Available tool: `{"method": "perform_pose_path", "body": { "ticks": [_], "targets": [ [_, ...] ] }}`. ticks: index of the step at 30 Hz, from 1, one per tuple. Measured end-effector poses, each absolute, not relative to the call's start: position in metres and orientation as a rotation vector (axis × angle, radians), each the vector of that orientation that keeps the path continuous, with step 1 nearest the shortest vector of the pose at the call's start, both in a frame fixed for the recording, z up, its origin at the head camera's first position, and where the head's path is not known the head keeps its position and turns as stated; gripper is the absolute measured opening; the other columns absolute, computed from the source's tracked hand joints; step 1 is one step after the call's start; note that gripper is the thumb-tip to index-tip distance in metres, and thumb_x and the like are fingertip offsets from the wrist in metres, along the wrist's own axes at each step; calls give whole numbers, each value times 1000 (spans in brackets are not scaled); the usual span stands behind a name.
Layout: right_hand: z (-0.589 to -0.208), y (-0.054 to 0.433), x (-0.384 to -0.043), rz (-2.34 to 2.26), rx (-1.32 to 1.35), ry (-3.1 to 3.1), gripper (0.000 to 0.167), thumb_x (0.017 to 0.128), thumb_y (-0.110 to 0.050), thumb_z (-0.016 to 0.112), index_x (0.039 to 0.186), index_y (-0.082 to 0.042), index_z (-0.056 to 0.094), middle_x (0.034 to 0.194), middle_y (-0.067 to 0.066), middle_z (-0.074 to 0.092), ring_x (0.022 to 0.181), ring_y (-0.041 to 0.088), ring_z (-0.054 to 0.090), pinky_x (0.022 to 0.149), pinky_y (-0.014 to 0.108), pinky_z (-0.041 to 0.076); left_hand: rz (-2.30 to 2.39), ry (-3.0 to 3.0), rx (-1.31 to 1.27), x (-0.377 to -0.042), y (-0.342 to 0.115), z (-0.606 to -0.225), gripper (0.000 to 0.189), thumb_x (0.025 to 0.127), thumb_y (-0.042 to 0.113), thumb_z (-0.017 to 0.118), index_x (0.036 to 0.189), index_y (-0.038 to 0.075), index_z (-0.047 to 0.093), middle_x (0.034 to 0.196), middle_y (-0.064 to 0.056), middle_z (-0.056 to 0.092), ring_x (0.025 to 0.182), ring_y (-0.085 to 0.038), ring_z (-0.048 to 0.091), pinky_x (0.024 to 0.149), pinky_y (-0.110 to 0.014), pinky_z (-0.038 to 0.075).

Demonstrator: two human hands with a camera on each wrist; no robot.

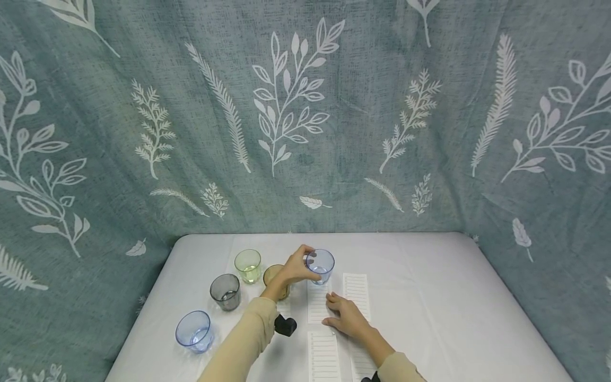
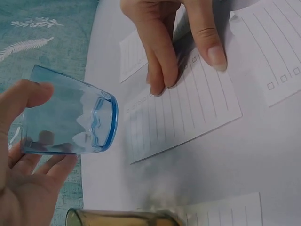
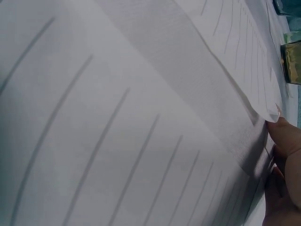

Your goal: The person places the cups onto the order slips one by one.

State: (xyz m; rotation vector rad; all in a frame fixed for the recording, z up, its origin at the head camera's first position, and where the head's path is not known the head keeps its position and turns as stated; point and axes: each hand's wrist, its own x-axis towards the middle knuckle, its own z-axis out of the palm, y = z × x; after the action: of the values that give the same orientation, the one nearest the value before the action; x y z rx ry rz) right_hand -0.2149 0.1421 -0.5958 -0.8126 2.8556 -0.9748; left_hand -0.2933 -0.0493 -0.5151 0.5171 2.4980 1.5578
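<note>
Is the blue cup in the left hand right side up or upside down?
Right side up: the held blue cup has its wide rim on top, thick base below.

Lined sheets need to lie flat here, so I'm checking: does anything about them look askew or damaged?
Yes: beside the thumb of the right hand, one lined sheet has a corner curling up instead of lying flat.
</note>
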Motion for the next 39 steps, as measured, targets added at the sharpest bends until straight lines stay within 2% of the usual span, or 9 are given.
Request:
{"method": "perform_pose_path", "body": {
  "ticks": [8, 16, 28, 39],
  "targets": [
    [-593, 141, -214, -984, -841, 2848, 54, 81, -23, 72, 120, 11, 57, 132, 26, 49, 126, 43, 42, 102, 53, 37, 1340, 2577, 494, -292, -41, -522, 73, 63, 10, 82, 124, -1, 44, 127, -20, 52, 112, -35, 53, 96, -44, 46],
    [-592, 140, -214, -964, -831, 2845, 54, 81, -24, 71, 121, 10, 56, 135, 26, 47, 127, 43, 41, 102, 53, 36, 1300, 2565, 443, -286, -41, -525, 73, 64, 6, 82, 125, -3, 41, 124, -22, 52, 113, -38, 52, 97, -47, 44],
    [-591, 140, -215, -928, -859, 2851, 54, 82, -24, 70, 121, 10, 56, 135, 26, 47, 127, 44, 41, 102, 54, 37, 1178, 2652, 412, -284, -46, -520, 73, 63, 5, 84, 124, -10, 47, 121, -26, 55, 113, -40, 52, 98, -48, 44],
    [-594, 141, -213, -931, -875, 2852, 54, 82, -24, 70, 121, 10, 56, 135, 26, 47, 127, 45, 41, 102, 56, 36, 1148, 2665, 409, -279, -45, -519, 75, 64, 5, 84, 127, -9, 47, 123, -25, 55, 114, -39, 52, 98, -48, 44]
  ]
}}
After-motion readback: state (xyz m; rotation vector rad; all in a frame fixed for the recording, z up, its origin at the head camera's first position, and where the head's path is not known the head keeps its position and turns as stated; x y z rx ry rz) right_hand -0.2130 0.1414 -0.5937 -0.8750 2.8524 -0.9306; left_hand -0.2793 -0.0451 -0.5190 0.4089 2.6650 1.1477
